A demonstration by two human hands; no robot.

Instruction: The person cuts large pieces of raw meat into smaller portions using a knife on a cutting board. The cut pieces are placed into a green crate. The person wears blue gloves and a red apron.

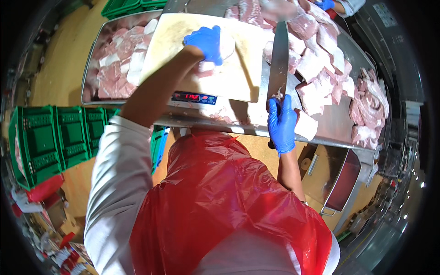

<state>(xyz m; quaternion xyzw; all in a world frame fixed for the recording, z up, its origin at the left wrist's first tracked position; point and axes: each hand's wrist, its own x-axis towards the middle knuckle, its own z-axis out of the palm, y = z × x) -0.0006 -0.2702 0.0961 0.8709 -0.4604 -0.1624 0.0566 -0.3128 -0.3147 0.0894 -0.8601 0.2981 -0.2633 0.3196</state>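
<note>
My left hand (205, 43), in a blue glove, is closed over a piece of raw meat (206, 69) on the white cutting board (240, 75). The hand hides most of that piece; only pale and pink edges show. In my blue-gloved right hand (283, 126) is a large knife (278, 59), gripped by its handle at the table's near edge. Its broad blade points away from me, to the right of the board, with meat scraps near the handle. A scale display (194, 97) lit in red shows under the board's near edge.
A metal tray (87, 87) of cut meat stands left of the board. Several larger meat pieces (316, 64) cover the metal table (337, 117) at right. Green crates (39, 133) stand at left. Another person's gloved hand (325, 4) is at the far right. A metal tub (341, 183) stands below right.
</note>
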